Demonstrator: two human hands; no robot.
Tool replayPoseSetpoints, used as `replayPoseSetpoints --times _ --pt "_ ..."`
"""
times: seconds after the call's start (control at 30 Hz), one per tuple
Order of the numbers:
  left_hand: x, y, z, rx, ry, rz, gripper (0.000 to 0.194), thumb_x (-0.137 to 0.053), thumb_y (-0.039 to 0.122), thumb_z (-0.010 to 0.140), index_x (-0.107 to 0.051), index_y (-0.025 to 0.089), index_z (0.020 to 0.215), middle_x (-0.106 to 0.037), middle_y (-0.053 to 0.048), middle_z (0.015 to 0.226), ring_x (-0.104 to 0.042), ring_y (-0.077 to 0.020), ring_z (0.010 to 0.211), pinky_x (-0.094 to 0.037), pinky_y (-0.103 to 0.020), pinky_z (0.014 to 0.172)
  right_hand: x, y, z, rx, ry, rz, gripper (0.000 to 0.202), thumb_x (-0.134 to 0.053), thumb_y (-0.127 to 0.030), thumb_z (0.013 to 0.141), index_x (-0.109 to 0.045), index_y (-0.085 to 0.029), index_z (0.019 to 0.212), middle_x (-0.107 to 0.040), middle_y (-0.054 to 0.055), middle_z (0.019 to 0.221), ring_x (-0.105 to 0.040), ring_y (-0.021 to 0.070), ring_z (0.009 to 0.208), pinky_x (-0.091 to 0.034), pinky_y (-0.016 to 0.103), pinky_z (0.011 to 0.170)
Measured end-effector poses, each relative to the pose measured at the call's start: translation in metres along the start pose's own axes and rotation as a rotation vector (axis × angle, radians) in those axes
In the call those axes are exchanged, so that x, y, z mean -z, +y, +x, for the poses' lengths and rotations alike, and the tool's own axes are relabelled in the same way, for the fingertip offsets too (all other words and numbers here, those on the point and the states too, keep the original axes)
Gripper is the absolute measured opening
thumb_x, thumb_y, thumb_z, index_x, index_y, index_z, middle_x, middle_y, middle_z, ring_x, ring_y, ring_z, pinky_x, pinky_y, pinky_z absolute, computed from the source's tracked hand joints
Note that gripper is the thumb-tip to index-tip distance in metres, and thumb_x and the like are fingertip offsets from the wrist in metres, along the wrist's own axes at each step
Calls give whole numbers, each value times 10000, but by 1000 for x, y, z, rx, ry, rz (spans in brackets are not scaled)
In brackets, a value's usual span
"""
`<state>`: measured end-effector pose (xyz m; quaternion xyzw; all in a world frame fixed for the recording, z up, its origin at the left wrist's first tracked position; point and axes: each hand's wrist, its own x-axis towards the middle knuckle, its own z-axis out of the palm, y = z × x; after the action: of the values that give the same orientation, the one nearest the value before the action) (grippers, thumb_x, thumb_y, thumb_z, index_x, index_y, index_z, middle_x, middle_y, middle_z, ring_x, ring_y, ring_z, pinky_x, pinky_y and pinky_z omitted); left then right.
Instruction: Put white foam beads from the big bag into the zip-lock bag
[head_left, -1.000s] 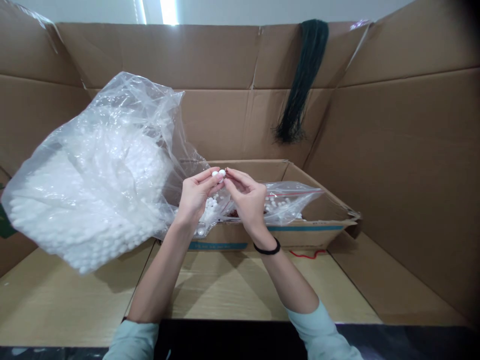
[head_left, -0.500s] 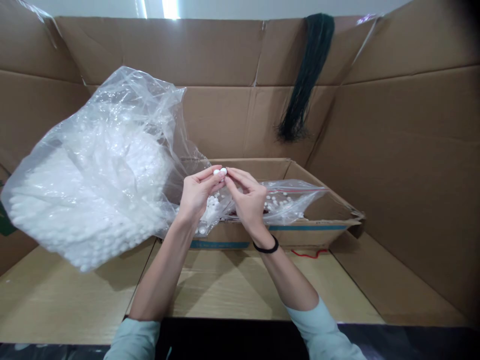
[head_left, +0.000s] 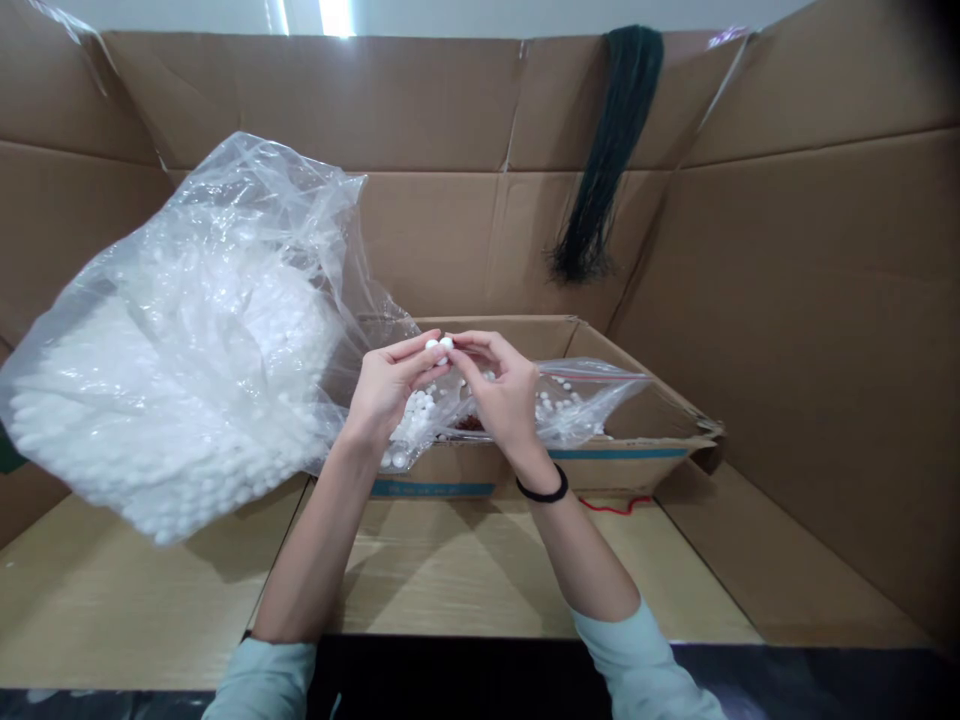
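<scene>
Small white balls [head_left: 439, 345] are pinched between the fingertips of both hands, above an open cardboard box. My left hand [head_left: 384, 388] is closed on them from the left, and my right hand [head_left: 504, 390] from the right, with a black band on its wrist. How many balls there are is partly hidden by the fingers. Below the hands, clear plastic bags [head_left: 592, 400] with loose white balls lie over the cardboard box [head_left: 630, 455]. A large clear bag full of white balls [head_left: 187, 370] stands at the left.
Dark green strands [head_left: 611, 150] hang over the cardboard wall [head_left: 420, 110] at the back. A red string [head_left: 615, 508] lies on the wooden table [head_left: 450, 590] by the box's front. Cardboard walls also rise at left and right.
My right hand has turned slightly and its wrist has shifted a little to the right. The fingertips of both hands stay together on the white balls.
</scene>
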<state>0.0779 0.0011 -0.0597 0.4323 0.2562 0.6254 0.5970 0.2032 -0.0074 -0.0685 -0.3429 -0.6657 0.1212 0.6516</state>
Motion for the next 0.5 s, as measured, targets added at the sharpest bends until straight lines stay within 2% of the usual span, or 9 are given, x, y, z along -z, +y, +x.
replayPoseSetpoints --times 0.13,0.23,0.3,0.33,0.4,0.5 --pt "1 0 1 -2 -24 12 279 -780 153 589 -728 124 862 -722 -59 873 -672 -145 827 -508 -314 901 6 -1 2 69 37 -138 124 -587 -286 807 -638 -192 872 -706 17 861 -660 138 790 -531 276 760" --pt "3 2 1 -30 -23 30 281 -776 164 602 -725 122 874 -718 -55 847 -678 -144 777 -510 -335 902 16 2 6 146 190 -401 131 -565 -296 821 -627 -184 848 -695 44 837 -645 165 791 -507 311 774" --pt "6 4 2 -40 -10 40 288 -776 165 603 -725 121 883 -712 -48 804 -678 -146 762 -505 -346 912 26 8 11 114 280 -582 166 -543 -325 834 -620 -178 822 -688 68 822 -637 195 790 -490 354 781" --pt "7 6 2 -41 -4 43 291 -777 165 601 -726 120 885 -707 -44 779 -677 -147 760 -502 -349 916 31 11 13 77 287 -653 188 -534 -337 839 -621 -174 803 -689 83 828 -636 211 796 -483 379 786" --pt "9 7 2 -36 -2 47 297 -780 166 597 -730 121 886 -703 -45 767 -676 -152 766 -499 -356 922 42 16 17 30 217 -747 215 -522 -332 843 -639 -169 765 -696 116 893 -636 245 860 -464 428 825" --pt "11 8 3 -25 -12 68 302 -781 171 594 -734 122 888 -709 -66 826 -676 -161 790 -496 -365 928 56 12 21 96 163 -740 214 -505 -290 845 -673 -172 788 -695 118 996 -626 249 945 -453 436 862"
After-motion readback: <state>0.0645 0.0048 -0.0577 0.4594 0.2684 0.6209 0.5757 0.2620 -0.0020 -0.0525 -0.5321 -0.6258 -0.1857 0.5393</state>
